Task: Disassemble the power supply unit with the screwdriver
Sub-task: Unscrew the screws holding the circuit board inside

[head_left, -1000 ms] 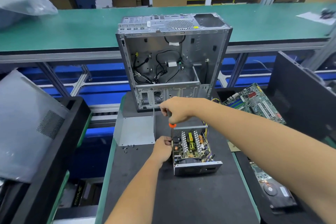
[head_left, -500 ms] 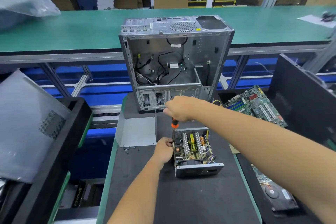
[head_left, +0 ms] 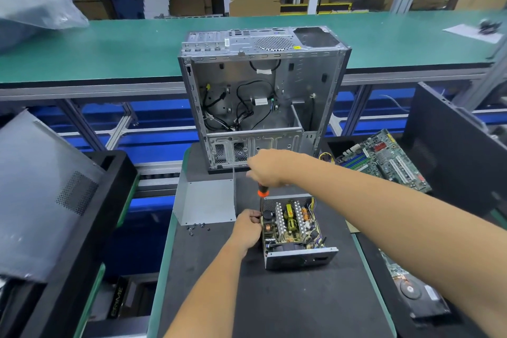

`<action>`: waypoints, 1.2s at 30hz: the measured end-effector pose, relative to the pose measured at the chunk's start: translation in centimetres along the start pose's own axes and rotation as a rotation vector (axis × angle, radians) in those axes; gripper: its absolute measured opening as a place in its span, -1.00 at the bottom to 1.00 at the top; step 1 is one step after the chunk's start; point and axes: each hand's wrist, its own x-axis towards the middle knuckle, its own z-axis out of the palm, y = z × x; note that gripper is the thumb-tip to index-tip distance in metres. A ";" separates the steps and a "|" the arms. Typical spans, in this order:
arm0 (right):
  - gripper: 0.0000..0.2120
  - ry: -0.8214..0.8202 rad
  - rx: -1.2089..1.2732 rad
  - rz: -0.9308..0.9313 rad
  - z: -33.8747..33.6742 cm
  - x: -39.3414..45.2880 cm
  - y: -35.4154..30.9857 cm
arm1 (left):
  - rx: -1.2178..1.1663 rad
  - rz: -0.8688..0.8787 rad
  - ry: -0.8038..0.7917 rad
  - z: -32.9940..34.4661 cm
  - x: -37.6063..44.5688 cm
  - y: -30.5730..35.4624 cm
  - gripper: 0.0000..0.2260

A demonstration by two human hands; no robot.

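The power supply unit (head_left: 295,230) lies on the black mat with its lid off, showing heat sinks, coils and a fan. My right hand (head_left: 270,169) grips the black and orange handle of the screwdriver (head_left: 262,191), which points straight down into the unit's far left corner. My left hand (head_left: 247,228) holds the unit's left wall, fingers curled over its edge. The removed grey lid (head_left: 207,202) lies to the left, with several loose screws (head_left: 197,227) in front of it.
An empty computer case (head_left: 263,96) stands upright behind the unit. A motherboard (head_left: 384,160) and a black side panel (head_left: 452,151) sit to the right, a hard drive (head_left: 419,293) at the near right. A black bin with a grey panel (head_left: 46,192) stands left.
The screwdriver handle has stayed over the unit's far left corner, with my right hand shifting slightly on it. My left hand keeps its hold on the left wall.
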 end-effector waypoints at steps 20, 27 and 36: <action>-0.77 -0.102 0.320 -0.083 -1.2 -0.4 0.0 | 0.010 0.003 -0.021 -0.1 0.3 -0.1 -0.74; -0.80 -0.052 0.059 -0.007 -0.2 -0.2 -0.1 | 0.025 0.008 -0.017 0.0 0.3 -0.1 -0.76; -0.79 -0.043 0.169 0.002 -0.2 -0.4 0.5 | 0.036 0.007 -0.026 -0.1 0.5 -0.2 -0.76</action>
